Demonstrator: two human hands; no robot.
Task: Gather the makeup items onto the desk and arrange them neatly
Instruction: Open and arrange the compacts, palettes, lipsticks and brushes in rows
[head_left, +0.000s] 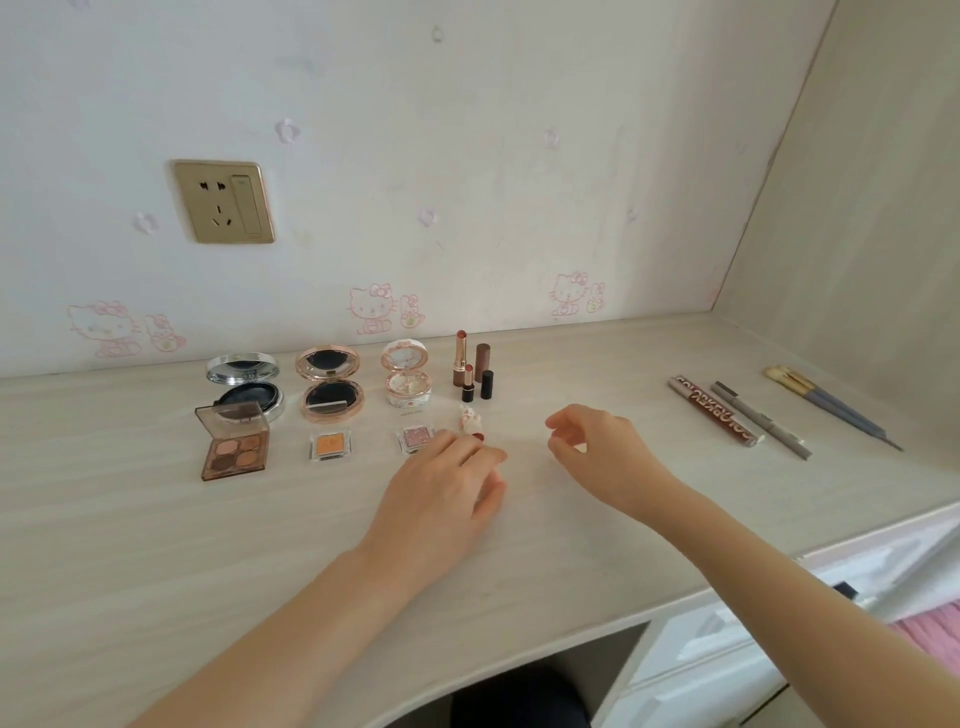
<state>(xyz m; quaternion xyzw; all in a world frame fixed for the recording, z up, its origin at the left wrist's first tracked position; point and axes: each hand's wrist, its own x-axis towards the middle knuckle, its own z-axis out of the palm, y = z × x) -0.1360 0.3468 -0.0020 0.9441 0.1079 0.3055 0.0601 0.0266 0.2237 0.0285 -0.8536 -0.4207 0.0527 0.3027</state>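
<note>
Forearms: both bare, coming in from the bottom of the frame and reaching over the tabletop (156, 545).
Left hand (441, 483): centre of frame, palm down, fingers relaxed and slightly bent, gripping nothing. Fingertips are right at the dark red end of the bunny lipstick (470, 422); cannot tell if they touch.
Right hand (597, 449): right of centre, thumb and index finger curved toward each other with a gap, nothing held between them.
Bunny lipstick: lying flat on the tabletop, just above the left fingertips and below the upright lipsticks.
Upright lipsticks: tall lipstick (460, 358) behind, short lipstick (467, 387) in front, both uncapped. Brown cap (482, 361) and black cap (487, 384) stand just to their right.
Back row: three open compacts near the wall, left of the lipsticks. From left to right: silver compact (244, 384), rose-gold compact (330, 387), white floral compact (407, 382).
Front row: four-pan palette (234, 441) with its lid up, below the silver compact. Orange single shadow (330, 446) is below the rose-gold one. Pink glitter shadow (414, 439) is below the floral one, just beside the left hand.
Right group: well apart at right of frame, lying diagonally side by side: dark red tube (714, 410), grey pen (758, 418), two brushes (831, 405).
Wall: gold socket (223, 201) at upper left, pale wallpaper with pink cartoon cats.
</note>
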